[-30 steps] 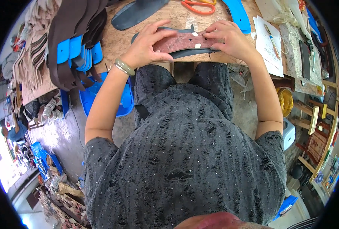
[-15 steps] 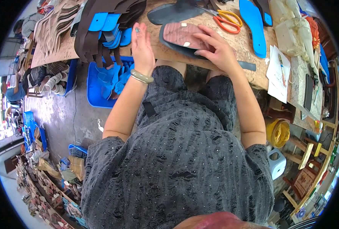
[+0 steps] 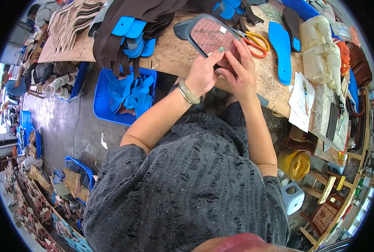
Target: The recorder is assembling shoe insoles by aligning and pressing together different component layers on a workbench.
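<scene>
A reddish-brown, sole-shaped insole board [image 3: 212,35] with a dark rim is raised at a tilt above the table's near edge. A small pale patch sticks near its far end. My left hand [image 3: 203,73] grips the near left side, thumb on top, its other fingers mostly hidden. My right hand [image 3: 242,75] closes on the near right end, fingertips next to the left thumb. Whether something small is pinched between them cannot be made out. Behind the board lies a dark flat sheet [image 3: 182,29]. Scissors [image 3: 256,45] with orange and yellow handles rest just right of it.
Dark brown strips [image 3: 111,38] and blue sole pieces [image 3: 132,28] pile up at the left. Below stands a blue bin [image 3: 100,111] of blue cutouts. A long blue insole [image 3: 280,52], papers [image 3: 301,98] and translucent jugs [image 3: 319,54] lie at the right.
My left hand has come right from beside the strips and taken hold of the insole board. The board has been lifted and turned; my right hand has shifted to its near end.
</scene>
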Demonstrator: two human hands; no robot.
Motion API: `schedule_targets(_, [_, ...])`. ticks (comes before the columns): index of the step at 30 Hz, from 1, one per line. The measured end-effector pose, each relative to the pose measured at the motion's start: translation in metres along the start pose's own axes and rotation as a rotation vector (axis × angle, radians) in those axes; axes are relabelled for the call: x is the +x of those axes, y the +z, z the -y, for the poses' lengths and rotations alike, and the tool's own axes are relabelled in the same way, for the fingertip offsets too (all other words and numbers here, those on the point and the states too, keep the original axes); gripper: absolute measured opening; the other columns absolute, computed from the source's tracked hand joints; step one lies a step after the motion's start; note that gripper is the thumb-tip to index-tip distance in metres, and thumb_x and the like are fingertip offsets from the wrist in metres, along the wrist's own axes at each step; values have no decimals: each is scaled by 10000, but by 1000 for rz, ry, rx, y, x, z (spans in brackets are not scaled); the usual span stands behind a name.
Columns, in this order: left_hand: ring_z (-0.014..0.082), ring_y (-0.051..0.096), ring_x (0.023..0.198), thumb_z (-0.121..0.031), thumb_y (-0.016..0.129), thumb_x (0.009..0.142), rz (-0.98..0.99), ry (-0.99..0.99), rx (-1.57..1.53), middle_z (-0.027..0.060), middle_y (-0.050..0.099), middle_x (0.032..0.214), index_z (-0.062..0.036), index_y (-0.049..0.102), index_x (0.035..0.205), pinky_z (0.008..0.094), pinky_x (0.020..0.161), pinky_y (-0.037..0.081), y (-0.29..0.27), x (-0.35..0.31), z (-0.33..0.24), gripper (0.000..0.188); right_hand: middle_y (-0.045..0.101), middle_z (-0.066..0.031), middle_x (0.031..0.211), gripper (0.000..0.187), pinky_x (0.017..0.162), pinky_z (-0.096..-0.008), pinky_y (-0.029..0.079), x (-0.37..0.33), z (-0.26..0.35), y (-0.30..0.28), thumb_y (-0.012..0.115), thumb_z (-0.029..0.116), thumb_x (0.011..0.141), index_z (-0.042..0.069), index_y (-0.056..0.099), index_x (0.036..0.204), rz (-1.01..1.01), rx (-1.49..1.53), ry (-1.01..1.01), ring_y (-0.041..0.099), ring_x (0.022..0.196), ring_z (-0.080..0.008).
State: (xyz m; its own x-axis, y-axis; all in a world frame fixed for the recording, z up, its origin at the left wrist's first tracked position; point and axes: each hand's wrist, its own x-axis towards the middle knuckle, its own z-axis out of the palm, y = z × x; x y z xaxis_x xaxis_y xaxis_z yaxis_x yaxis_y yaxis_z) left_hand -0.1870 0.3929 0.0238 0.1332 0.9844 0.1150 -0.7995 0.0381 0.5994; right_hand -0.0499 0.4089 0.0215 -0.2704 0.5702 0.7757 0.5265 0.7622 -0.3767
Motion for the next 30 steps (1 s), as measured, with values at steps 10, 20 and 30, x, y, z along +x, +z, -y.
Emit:
schedule_targets(10, [146,612,1037,-105,621,933,-39,12,130,63,653,1140,-17,597,1167,313,923,481,0,-10,-21,251,580,-120,1289,618,963,-331,454,43,-9,-55,744,112,804,-29,470,1340,98,959,695,569,1151,-206])
schedule_targets(20, [128,634,947,-142,670,908,-38,60,393,56,682,1051,-25,643,1089,285,873,489,-1,-15,-29,217,690,-33,986,309,791,-252,492,30,5,-37,740,79,802,-7,660,1087,309,987,812,618,872,-89])
schedule_targets(30, [151,623,1042,-192,616,946,-133,-12,124,39,651,1152,-73,591,1179,334,912,502,-23,-22,-53,263,670,-14,955,359,749,-261,497,6,-3,-56,734,74,777,-17,653,1115,803,813,695,600,841,-81])
